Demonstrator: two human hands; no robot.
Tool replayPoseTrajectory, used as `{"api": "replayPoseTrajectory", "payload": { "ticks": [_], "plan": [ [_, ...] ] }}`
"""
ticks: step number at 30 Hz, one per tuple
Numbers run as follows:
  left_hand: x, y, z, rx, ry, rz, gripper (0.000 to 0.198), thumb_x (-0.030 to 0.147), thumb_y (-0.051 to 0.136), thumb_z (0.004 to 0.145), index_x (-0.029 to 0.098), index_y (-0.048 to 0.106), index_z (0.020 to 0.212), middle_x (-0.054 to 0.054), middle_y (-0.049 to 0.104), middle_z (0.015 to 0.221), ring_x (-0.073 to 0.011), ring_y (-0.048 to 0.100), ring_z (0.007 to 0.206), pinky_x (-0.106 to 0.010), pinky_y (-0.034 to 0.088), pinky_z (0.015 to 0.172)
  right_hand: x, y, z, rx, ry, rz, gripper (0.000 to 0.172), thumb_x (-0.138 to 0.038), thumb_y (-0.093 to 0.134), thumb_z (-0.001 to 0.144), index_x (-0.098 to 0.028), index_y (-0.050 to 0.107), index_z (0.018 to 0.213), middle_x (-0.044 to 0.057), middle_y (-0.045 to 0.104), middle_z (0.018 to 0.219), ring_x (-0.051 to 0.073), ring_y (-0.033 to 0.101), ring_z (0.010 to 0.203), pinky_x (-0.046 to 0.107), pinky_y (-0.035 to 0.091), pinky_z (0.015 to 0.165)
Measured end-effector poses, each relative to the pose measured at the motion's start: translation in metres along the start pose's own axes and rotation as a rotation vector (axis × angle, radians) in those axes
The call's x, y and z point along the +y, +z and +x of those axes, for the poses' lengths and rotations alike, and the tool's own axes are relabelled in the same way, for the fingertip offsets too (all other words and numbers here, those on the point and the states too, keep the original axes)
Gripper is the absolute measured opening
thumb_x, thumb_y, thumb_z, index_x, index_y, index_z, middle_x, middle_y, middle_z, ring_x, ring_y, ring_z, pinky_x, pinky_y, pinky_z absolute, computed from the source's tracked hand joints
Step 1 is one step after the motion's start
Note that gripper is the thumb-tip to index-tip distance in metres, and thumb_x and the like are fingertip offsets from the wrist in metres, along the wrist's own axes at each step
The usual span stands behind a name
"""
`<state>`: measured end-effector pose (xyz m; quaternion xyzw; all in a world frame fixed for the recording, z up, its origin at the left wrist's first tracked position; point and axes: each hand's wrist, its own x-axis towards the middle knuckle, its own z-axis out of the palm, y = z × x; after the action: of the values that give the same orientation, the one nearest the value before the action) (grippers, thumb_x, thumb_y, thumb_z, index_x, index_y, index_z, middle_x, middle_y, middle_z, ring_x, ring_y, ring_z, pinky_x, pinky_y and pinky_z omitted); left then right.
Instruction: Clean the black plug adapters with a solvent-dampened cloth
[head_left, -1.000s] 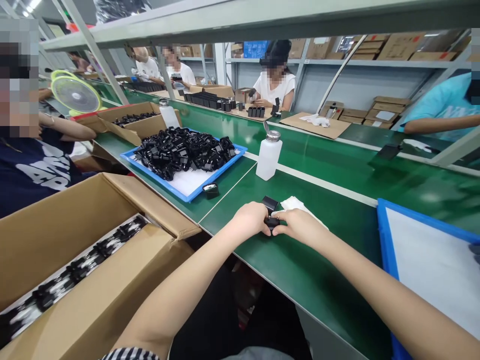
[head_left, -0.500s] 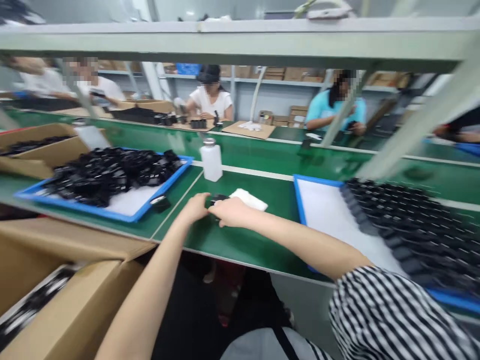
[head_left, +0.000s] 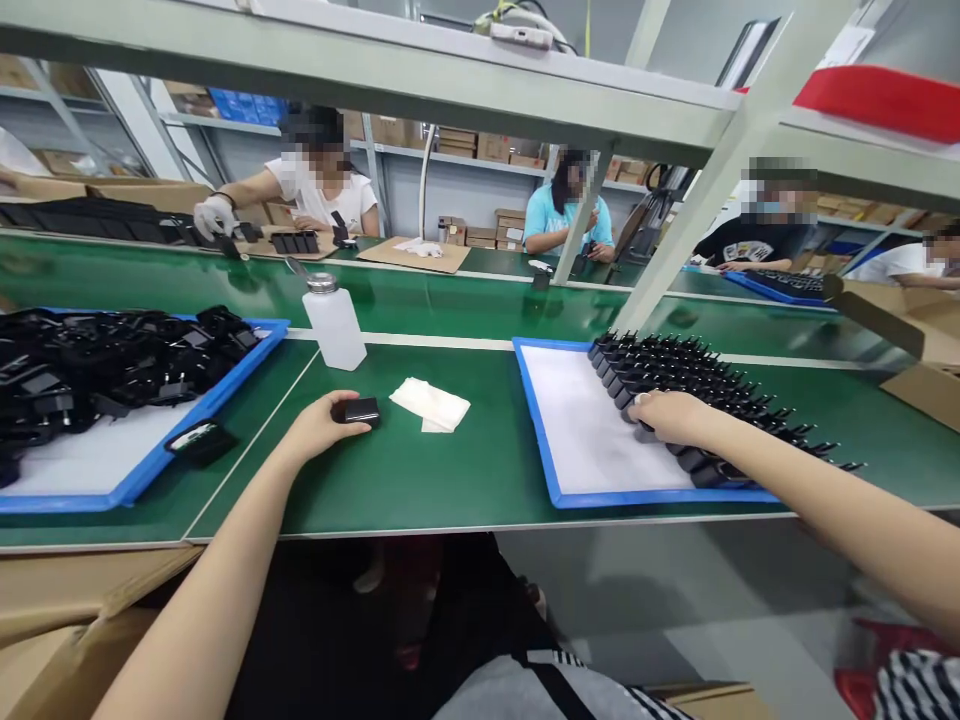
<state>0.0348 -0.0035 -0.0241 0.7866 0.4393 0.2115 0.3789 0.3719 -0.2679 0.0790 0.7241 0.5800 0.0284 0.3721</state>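
My left hand (head_left: 324,428) grips a small black adapter (head_left: 362,412) by its left end, low over the green bench. At the right, my right hand (head_left: 667,415) reaches into a blue-rimmed tray (head_left: 546,450), its fingers closed at the left edge of the rows of black adapters (head_left: 705,375); a dark piece shows under the fingertips. Between the hands lies a folded white cloth (head_left: 431,403). Behind my left hand stands a white bottle (head_left: 335,325) with a metal cap.
Another blue-rimmed tray (head_left: 127,490) at the left holds a heap of black adapters (head_left: 112,370). A single black piece (head_left: 201,443) leans by its rim. Cardboard boxes (head_left: 75,590) are at the lower left. Several people work across the bench.
My right hand has moved from beside my left hand to the right tray. My left hand now has the black adapter alone. The view has turned to the right.
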Motion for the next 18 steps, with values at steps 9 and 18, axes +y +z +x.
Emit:
{"api": "replayPoseTrajectory", "payload": {
  "ticks": [9, 18],
  "plan": [
    [0.043, 0.015, -0.034, -0.015, 0.31, 0.236, 0.044, 0.006, 0.052, 0.05, 0.017, 0.052, 0.092, -0.005, 0.046, 0.095, -0.0188, 0.046, 0.092, -0.03, 0.036, 0.085, 0.0, 0.028, -0.006, 0.281, 0.02, -0.176, 0.035, -0.004, 0.026, 0.072, -0.016, 0.057, 0.084, 0.016, 0.053, 0.091, 0.024, 0.047, 0.082, 0.033, 0.032, 0.06],
    [0.04, 0.034, -0.052, 0.035, 0.125, 0.045, 0.07, 0.018, 0.058, 0.054, 0.015, 0.029, 0.118, -0.007, 0.045, 0.107, -0.0165, 0.045, 0.095, -0.026, 0.035, 0.085, -0.08, -0.052, 0.061, 0.465, -0.181, 0.247, 0.033, -0.032, 0.042, 0.07, -0.017, 0.049, 0.098, 0.012, 0.049, 0.105, 0.026, 0.047, 0.089, 0.039, 0.038, 0.069]
  ]
}}
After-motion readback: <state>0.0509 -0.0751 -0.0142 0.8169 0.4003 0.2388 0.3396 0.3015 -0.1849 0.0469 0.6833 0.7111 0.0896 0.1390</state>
